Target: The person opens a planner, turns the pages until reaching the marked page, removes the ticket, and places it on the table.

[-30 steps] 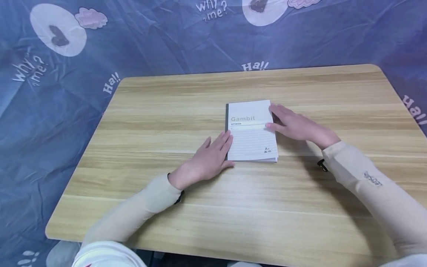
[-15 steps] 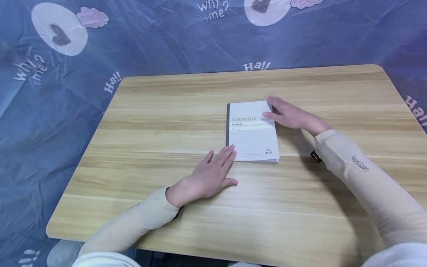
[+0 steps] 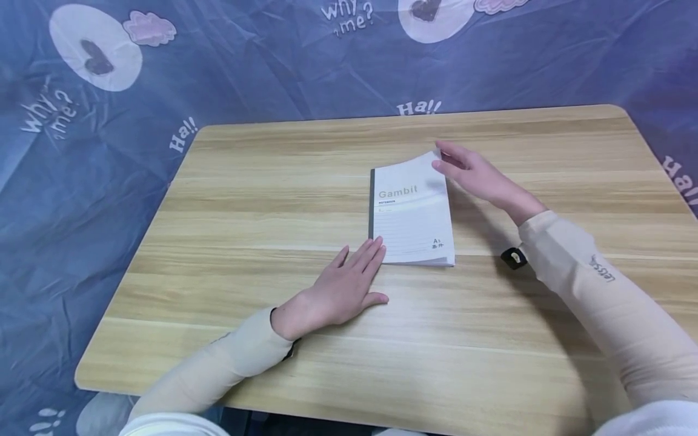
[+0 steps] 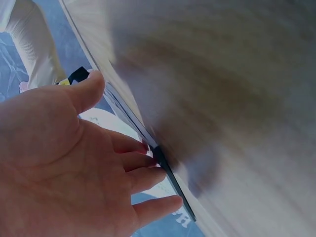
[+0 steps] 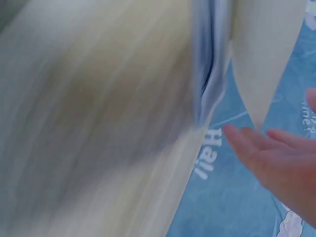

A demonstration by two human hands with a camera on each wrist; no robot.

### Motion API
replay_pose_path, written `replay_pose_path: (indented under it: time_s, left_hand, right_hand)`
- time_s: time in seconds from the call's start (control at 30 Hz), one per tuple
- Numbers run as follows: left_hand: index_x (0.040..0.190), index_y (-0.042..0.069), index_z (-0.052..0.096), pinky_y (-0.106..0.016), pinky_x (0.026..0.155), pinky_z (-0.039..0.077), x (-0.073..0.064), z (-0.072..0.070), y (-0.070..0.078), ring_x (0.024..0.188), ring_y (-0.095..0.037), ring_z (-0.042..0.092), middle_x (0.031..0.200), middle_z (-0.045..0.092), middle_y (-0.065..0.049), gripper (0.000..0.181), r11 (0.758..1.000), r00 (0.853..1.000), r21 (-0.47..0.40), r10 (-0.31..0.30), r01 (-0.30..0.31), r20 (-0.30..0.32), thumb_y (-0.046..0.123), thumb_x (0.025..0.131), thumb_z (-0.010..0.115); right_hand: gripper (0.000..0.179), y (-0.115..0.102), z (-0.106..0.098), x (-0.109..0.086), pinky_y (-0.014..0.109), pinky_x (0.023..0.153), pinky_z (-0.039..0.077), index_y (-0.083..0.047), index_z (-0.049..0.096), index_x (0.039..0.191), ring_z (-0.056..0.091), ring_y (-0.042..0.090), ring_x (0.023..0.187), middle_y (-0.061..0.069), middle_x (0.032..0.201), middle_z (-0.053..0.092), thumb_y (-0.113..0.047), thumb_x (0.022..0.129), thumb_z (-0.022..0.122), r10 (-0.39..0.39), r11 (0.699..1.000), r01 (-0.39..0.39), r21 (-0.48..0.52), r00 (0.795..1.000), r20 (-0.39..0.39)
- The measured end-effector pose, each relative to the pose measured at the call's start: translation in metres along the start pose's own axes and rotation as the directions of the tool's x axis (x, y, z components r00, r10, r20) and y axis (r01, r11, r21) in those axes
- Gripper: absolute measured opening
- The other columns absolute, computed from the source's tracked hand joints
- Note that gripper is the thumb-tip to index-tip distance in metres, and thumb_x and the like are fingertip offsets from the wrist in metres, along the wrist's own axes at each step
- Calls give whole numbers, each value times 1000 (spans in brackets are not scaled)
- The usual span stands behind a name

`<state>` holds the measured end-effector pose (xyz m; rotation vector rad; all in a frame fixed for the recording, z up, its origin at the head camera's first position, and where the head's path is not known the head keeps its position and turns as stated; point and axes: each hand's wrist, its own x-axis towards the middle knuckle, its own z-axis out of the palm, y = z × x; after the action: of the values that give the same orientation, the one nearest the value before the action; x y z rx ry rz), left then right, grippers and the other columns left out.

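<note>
A white notebook (image 3: 410,209) with a dark spine and the word Gambit lies on the table, its front cover bent upward at the far right corner. At that corner my right hand (image 3: 482,175) has its fingers fairly straight. The right wrist view shows the lifted cover (image 5: 261,64) meeting the fingertips of the right hand (image 5: 276,158), with the thumb apart from it. My left hand (image 3: 342,284) lies palm down, fingers extended, its fingertips on the notebook's near left corner. In the left wrist view, the left hand's fingertips (image 4: 148,175) touch the dark spine (image 4: 173,182).
The wooden table (image 3: 245,181) has rounded corners. A blue printed cloth (image 3: 262,60) hangs behind it and along its left side. Both forearms wear pale sleeves, and a dark wrist device (image 3: 514,258) shows under the right one.
My left hand slid toward me along the spine, then stayed still. My right hand moved up the right edge to the far corner, and the cover there has risen.
</note>
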<state>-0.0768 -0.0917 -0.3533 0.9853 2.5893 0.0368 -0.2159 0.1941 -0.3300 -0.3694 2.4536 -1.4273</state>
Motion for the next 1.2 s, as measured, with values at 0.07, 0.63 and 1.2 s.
replay_pose_path:
  time_s: [0.07, 0.63, 1.2]
  left_hand:
    - [157, 4, 9, -50, 119, 10, -1, 0, 0, 149, -22, 0, 164, 2, -9, 83, 1000, 1000, -5, 3, -3, -4, 57, 101, 37]
    - [158, 8, 3, -45, 120, 0, -25, -34, -11, 150, -17, -3, 165, -5, -1, 84, 997, 820, -9, 62, -82, -569, 46, 100, 51]
    - [154, 7, 32, -52, 118, -3, -32, -24, -51, 149, -21, 13, 162, 19, -8, 62, 974, 877, 134, -100, 183, -471, 30, 101, 55]
  right_hand:
    - [70, -5, 3, 0, 45, 116, 24, -4, 16, 157, 20, 28, 147, 15, 162, 17, -33, 103, 49, -20, 995, 22, 100, 1000, -18]
    - [55, -43, 60, -12, 42, 111, 35, -3, 22, 155, 35, 32, 141, 17, 158, 27, -28, 108, 35, -272, 921, 221, 321, 954, 123]
    - [65, -38, 121, -33, 47, 116, 25, -1, 30, 153, 26, 26, 145, 12, 159, 27, -34, 101, 55, -328, 782, 472, -406, 867, 375]
